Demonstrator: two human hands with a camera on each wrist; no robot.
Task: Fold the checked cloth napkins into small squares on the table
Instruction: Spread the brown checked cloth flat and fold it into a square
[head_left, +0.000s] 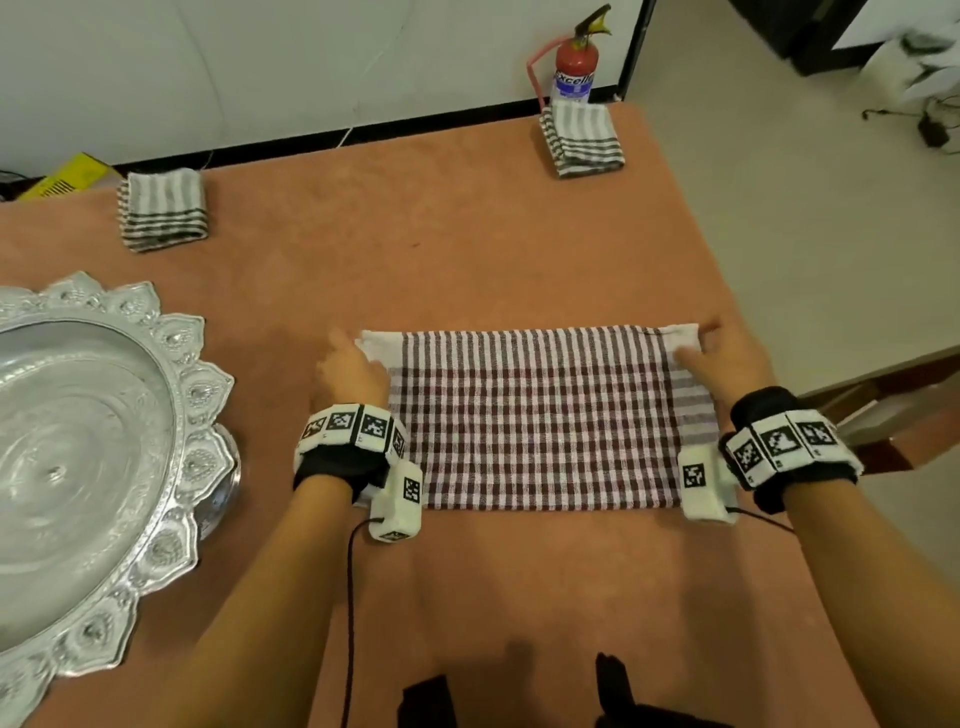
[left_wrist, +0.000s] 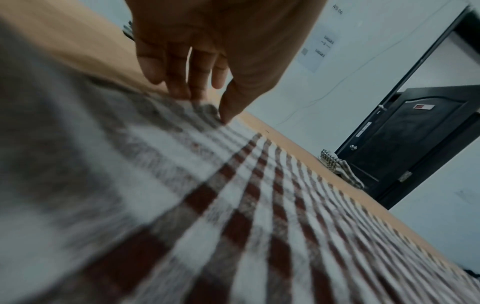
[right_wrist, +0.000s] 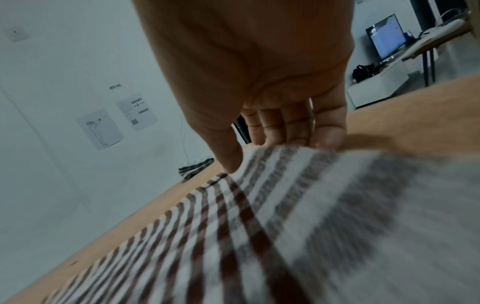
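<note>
Lettering "Excell", cut off, is seen on the fire extinguisher (head_left: 574, 62) behind the table's far right corner; "WS-06" is read above the wall sheets (right_wrist: 116, 120) in the right wrist view. A checked napkin (head_left: 535, 415) is spread flat near the table's (head_left: 467, 218) right edge. Its far left corner is pinched between thumb and fingertips of the left hand (head_left: 353, 371), its far right corner likewise by the right hand (head_left: 727, 358), so the cloth lies between the hands and toward the near edge. Two folded napkins are kept at the far left corner (head_left: 162, 209) and far right corner (head_left: 582, 137). An embossed silver tray (head_left: 171, 467) is set at the left edge.
</note>
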